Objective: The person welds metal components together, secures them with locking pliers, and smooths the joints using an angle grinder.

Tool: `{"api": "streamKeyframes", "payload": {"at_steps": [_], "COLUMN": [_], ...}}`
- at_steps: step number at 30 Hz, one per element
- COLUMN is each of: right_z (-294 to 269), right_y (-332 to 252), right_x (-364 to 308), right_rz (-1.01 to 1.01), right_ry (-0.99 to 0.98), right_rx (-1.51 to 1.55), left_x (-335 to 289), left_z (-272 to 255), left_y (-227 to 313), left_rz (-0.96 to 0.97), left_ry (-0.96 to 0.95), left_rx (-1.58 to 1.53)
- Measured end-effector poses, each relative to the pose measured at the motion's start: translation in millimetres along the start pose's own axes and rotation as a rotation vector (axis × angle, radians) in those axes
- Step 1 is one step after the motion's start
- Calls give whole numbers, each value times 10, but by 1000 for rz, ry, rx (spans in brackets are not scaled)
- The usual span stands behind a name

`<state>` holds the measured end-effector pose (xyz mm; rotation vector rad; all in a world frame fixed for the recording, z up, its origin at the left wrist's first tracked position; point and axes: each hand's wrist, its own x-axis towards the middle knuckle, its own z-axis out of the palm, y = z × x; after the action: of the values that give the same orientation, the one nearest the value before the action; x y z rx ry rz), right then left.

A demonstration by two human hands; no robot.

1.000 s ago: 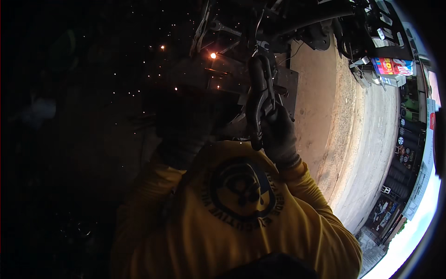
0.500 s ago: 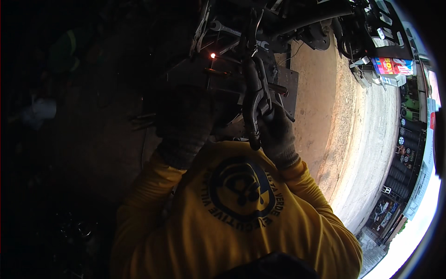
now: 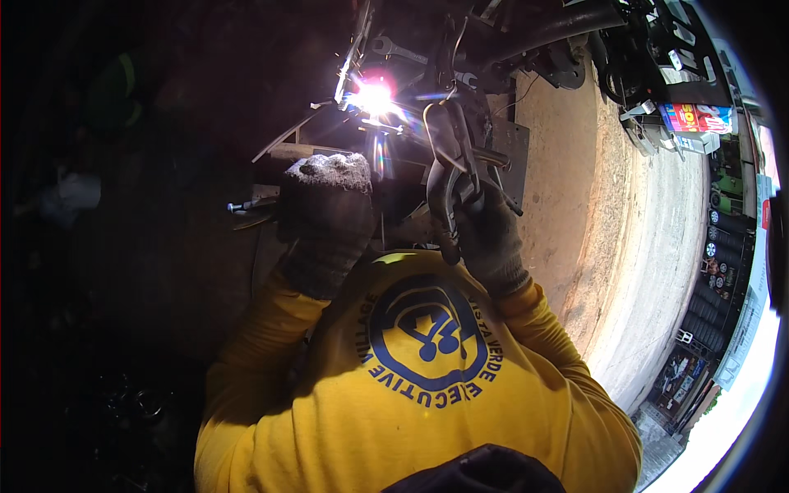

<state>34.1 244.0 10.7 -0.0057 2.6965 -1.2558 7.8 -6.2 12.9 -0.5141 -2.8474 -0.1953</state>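
My right hand (image 3: 486,234), in a dark knit glove, is closed around the handle of a dark welding electrode holder (image 3: 448,156). A thin rod reaches left from its jaws toward a blinding white welding arc (image 3: 375,99) on the metal work. My left hand (image 3: 327,201), gloved too, is closed just below and left of the arc, its knuckles lit. What its fingers grip is hidden. Locking pliers (image 3: 352,57) stand beside the arc at the upper left. A combination wrench (image 3: 399,51) lies just beyond it.
Dark metal tubing (image 3: 567,31) and brackets crowd the upper right. A metal plate (image 3: 516,156) sits right of the electrode holder. A bolt-like end (image 3: 234,207) sticks out left of my left hand. Brown ground (image 3: 559,197) runs along the right; a pale bucket-like thing (image 3: 78,194) is far left.
The small orange glow has flared into a bright arc with sparks, lighting my left glove, the pliers and my yellow shirt. Both hands stay nearly in place.
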Motion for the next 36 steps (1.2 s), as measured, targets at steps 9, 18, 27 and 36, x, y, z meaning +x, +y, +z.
{"api": "streamKeyframes", "payload": {"at_steps": [9, 18, 27, 36], "right_z": [-10, -417, -1277, -2124], "right_y": [71, 202, 258, 107], "right_x": [-77, -140, 86, 1064], "right_rz": [-125, -229, -298, -462], "right_ry": [30, 227, 406, 704], "right_rx": [217, 380, 602, 807], "left_x": [-108, -69, -45, -127], "left_z": [153, 153, 244, -273], "left_y": [69, 115, 171, 489], "left_rz": [-16, -45, -217, -128], "left_ry": [275, 214, 40, 301], "left_rx": [132, 311, 55, 50]}}
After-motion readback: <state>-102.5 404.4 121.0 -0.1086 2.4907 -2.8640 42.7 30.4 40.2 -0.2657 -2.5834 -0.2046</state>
